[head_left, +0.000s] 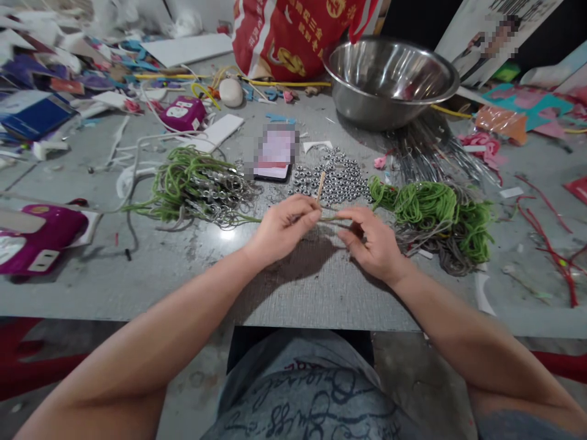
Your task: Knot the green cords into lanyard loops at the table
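Tabletop [293, 305]: carries the work.
Cord bundles: left bundle [183, 180] and right bundle [428, 205], green and grey.
Left hand [290, 225]: pinching cord and, apparently, a stick.
Right hand [372, 243]: thumb parted from forefinger at the cord; cannot tell whether it grips.
Cord [329, 218]: spans both hands; seemingly being straightened, calling for steady tension.
Stick [321, 185]: lower end hidden.
Silver beads [342, 177]: holes indistinct.

red bag [293, 43] beside steel bowl [376, 105] | phone [275, 153] lying flat | blue box [36, 123]
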Motion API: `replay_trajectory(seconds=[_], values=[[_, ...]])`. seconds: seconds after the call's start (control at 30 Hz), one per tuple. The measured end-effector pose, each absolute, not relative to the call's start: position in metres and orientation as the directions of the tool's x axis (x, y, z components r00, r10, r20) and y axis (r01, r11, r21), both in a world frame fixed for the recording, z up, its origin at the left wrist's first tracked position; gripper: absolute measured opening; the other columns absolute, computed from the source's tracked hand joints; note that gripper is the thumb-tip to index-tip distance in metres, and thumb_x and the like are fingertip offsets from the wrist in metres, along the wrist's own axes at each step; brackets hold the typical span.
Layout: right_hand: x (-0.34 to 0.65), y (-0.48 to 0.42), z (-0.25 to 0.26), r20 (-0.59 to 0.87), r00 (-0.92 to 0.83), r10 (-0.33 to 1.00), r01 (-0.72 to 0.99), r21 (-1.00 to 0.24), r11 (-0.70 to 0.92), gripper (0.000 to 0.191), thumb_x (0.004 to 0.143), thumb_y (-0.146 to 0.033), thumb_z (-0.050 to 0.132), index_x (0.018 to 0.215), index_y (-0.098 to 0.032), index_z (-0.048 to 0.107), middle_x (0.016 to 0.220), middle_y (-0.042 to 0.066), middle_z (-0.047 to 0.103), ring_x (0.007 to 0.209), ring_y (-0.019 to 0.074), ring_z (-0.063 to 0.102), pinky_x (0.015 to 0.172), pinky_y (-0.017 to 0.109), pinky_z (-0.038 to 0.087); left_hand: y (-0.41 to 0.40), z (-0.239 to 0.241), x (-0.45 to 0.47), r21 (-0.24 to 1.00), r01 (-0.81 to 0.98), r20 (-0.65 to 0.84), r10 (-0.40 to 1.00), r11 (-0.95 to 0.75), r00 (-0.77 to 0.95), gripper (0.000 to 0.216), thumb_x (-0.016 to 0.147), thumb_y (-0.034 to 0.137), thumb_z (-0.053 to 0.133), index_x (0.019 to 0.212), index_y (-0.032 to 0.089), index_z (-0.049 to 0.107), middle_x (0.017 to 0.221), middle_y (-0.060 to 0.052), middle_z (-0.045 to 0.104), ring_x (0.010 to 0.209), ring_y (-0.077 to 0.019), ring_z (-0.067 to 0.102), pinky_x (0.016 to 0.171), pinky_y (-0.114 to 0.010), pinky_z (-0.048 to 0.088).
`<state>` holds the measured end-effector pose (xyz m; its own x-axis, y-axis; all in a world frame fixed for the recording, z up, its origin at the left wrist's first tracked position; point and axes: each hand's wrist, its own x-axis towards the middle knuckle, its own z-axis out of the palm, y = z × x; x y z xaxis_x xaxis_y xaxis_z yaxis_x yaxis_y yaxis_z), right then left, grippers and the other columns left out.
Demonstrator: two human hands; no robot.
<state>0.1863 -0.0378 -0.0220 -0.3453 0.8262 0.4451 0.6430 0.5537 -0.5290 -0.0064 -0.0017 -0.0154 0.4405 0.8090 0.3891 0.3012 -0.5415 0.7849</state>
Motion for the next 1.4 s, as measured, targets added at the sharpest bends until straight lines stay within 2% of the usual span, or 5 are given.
replay_trajectory(seconds=[0.27,0.5,0.9,1.13,1.4], values=[[0.221,-0.016,-0.025,0.361,-0.278,0.890,0.804,-0.420,0.421,0.032,0.091,-0.036,0.039,0.093,-0.022,0.067,0.087,0.005,0.071,0.082,0.0188,0.065,0.069,0.029,0.047,0.022,0.014,-0.042,0.878,0.271,0.323,0.907,-0.394,0.270,0.052,0.094,0.049,0.007,0.091,0.024,0.053,0.079,-0.003,0.063,0.078,-0.0140,0.057,0.066,-0.035,0.048],[0.247,0.000,-0.024,0.334,-0.152,0.930,0.907,-0.327,0.265,0.032,0.089,-0.036,0.038,0.087,-0.022,0.067,0.086,0.005,0.071,0.083,0.0207,0.064,0.070,0.031,0.045,0.038,0.029,-0.075,0.943,0.236,0.232,0.972,-0.235,0.039,0.041,0.090,0.046,0.011,0.084,0.030,0.048,0.060,0.001,0.015,0.047,-0.0127,0.013,0.043,-0.030,0.025],[0.229,-0.018,-0.014,0.368,-0.295,0.882,0.904,-0.190,0.382,0.036,0.091,-0.036,0.034,0.088,-0.020,0.067,0.077,0.005,0.068,0.071,0.0175,0.061,0.057,0.027,0.038,0.022,0.011,-0.052,0.885,0.345,0.333,0.943,-0.313,0.001,0.040,0.092,0.047,0.024,0.084,0.027,0.058,0.067,-0.001,0.056,0.039,-0.0067,0.031,0.037,-0.028,0.030],[0.185,-0.045,-0.011,0.425,-0.601,0.676,0.752,0.017,0.658,0.044,0.094,-0.033,0.031,0.071,-0.018,0.065,0.057,0.002,0.058,0.051,0.0121,0.048,0.052,0.027,0.027,-0.018,-0.008,0.006,0.849,0.322,0.212,0.830,-0.418,0.516,0.032,0.088,0.035,0.046,0.070,0.017,0.064,0.071,-0.001,0.066,0.067,-0.0115,0.059,0.060,-0.026,0.045],[0.194,-0.038,-0.017,0.357,-0.436,0.826,0.714,-0.422,0.559,0.036,0.091,-0.039,0.041,0.070,-0.018,0.060,0.060,0.000,0.059,0.055,0.0109,0.051,0.054,0.023,0.032,-0.006,-0.001,-0.007,0.960,0.258,-0.082,0.780,-0.105,0.621,0.027,0.082,0.027,0.053,0.059,0.014,0.057,0.049,0.005,0.042,0.047,-0.0052,0.040,0.045,-0.017,0.029]])
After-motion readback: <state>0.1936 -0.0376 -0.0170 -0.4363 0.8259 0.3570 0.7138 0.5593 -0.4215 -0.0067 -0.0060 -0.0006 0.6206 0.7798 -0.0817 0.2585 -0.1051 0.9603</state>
